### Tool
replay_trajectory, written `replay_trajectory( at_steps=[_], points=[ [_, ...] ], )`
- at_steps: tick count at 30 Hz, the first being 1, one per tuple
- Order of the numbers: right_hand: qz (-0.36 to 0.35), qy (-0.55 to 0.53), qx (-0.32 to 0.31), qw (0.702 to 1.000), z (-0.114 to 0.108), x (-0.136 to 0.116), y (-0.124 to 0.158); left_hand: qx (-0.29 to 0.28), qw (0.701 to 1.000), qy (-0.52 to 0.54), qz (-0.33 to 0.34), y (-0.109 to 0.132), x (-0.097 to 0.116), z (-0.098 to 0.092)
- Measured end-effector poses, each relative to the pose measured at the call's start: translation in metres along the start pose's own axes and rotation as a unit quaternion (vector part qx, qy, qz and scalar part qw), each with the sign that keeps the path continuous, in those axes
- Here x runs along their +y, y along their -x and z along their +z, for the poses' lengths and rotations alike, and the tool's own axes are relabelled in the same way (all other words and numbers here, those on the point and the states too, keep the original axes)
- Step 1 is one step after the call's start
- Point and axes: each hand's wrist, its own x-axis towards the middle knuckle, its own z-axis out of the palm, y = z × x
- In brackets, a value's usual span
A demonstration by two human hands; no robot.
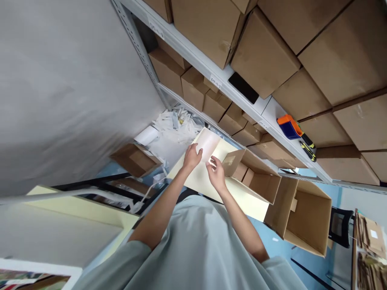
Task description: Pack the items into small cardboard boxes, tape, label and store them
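Note:
My left hand [191, 156] rests palm down on a pale sheet of paper [208, 146] that lies on a cream-coloured tabletop [242, 199]. My right hand [216, 171] pinches the near edge of the same sheet with its fingertips. Just to the right of my hands stands a small open cardboard box [256, 179], and beyond it a larger open cardboard box [305, 217]. My light green shirt fills the lower part of the view.
A metal shelf rack [193, 60] holds several closed cardboard boxes. On its ledge lie a dark phone [243, 88] and an orange-and-blue tape dispenser [290, 126]. White packing material [175, 125] and another open box [134, 159] lie to the left, by a grey wall.

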Motion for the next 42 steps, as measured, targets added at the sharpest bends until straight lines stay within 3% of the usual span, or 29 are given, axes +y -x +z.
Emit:
replay_trajectory(
  at_steps=[3,5,8,14,17,21,24,27,30,32,34,37,40,42],
  points=[
    [0.169,0.027,0.089,0.981,0.04,0.043,-0.071,-0.011,1.0,-0.026,-0.001,-0.029,-0.015,0.011],
    [0.212,0.049,0.126,0.968,0.054,0.064,-0.106,-0.044,0.998,-0.043,-0.011,-0.041,-0.026,0.021],
    [0.23,0.069,0.148,0.959,0.064,0.086,-0.136,-0.115,0.99,-0.079,-0.003,-0.045,-0.041,0.034],
    [0.244,0.085,0.159,0.953,0.064,0.102,-0.153,-0.19,0.973,-0.119,0.058,-0.024,-0.052,0.051],
    [0.24,0.079,0.157,0.955,0.062,0.097,-0.155,-0.198,0.977,-0.074,0.04,-0.021,-0.046,0.054],
    [0.219,0.072,0.17,0.958,0.064,0.074,-0.147,-0.145,0.988,0.046,-0.012,-0.029,-0.031,0.043],
    [0.172,0.05,0.167,0.97,0.059,0.041,-0.124,-0.071,0.995,0.066,-0.021,-0.032,-0.02,0.016],
    [0.081,-0.014,0.122,0.989,0.038,-0.002,-0.081,-0.04,0.989,0.133,-0.051,-0.021,-0.005,-0.025],
    [0.038,-0.087,0.073,0.993,-0.001,-0.045,-0.027,-0.159,0.941,0.287,-0.079,0.007,0.02,-0.064],
    [0.042,-0.13,0.051,0.989,-0.032,-0.066,0.005,-0.208,0.921,0.322,-0.066,0.03,0.042,-0.079],
    [0.054,-0.161,0.043,0.984,-0.065,-0.079,0.031,-0.221,0.918,0.326,-0.046,0.055,0.065,-0.079],
    [0.055,-0.171,0.055,0.982,-0.113,-0.081,0.058,-0.214,0.933,0.29,-0.003,0.091,0.1,-0.06],
    [0.01,-0.144,0.088,0.986,-0.155,-0.073,0.077,-0.112,0.969,0.197,0.102,0.129,0.138,-0.039],
    [-0.049,-0.105,0.11,0.987,-0.181,-0.067,0.088,-0.024,0.967,0.102,0.23,0.156,0.169,-0.034]
  ],
)
